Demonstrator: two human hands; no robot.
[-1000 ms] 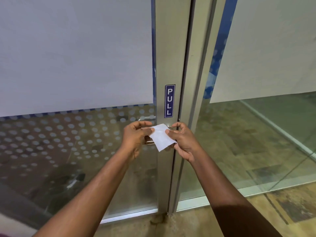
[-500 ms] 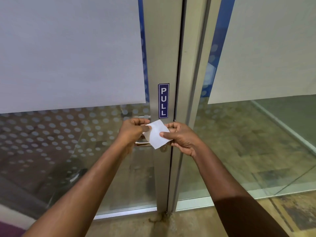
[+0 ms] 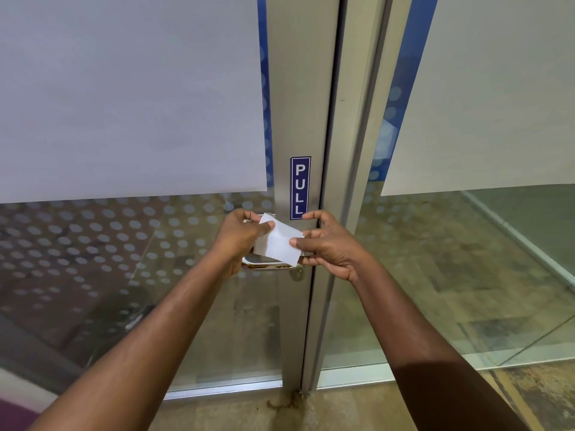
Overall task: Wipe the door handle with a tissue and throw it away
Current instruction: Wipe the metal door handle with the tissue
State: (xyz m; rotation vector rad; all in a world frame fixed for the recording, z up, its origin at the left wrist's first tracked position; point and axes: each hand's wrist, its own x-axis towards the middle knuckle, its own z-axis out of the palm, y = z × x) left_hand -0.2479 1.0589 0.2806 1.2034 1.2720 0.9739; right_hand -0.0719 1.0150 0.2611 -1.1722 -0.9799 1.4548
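A small white rectangular tissue (image 3: pixel 278 241) is stretched between both hands in front of a brushed metal-framed glass door (image 3: pixel 298 88). The left hand (image 3: pixel 241 237) pinches the tissue's upper left corner between thumb and fingers; the right hand (image 3: pixel 331 244) pinches its right edge with thumb and forefinger, the other fingers spread loosely. The tissue hangs just above and in front of the shiny chrome lever door handle (image 3: pixel 264 265), which runs left from the frame; whether it touches the handle cannot be told. A keyhole (image 3: pixel 297 274) sits right of the lever. Above the hands, on the frame, is a blue vertical "PULL" sticker (image 3: pixel 300 187). Frosted film and dotted patterns cover the glass.
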